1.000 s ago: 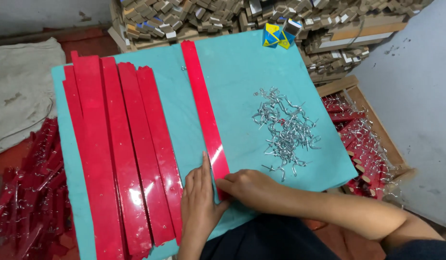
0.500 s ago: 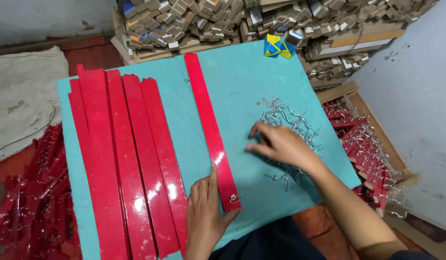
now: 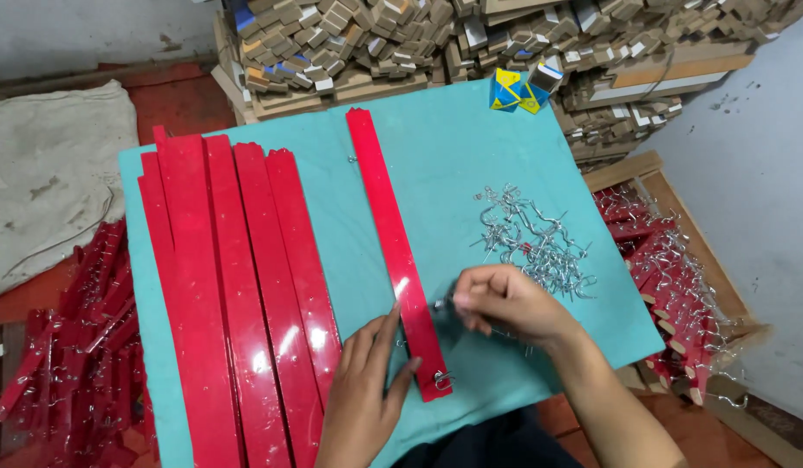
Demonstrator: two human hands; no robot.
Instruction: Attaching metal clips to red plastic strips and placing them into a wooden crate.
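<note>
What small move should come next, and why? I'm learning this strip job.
Probably bring the hook pinched in the right hand down onto the single red strip, which the left hand presses flat; one hook already sits at its near end.

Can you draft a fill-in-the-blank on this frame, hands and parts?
1. The left hand rests flat beside the single glossy ____ strip lying alone on the teal board.
2. The right hand pinches a small metal ____ at that strip's edge.
3. The loose pile of silver wire hooks lies to the ____ of that strip.
4. The stack of long red strips lies on its ____ side.

Missing words: red; hook; right; left
</note>
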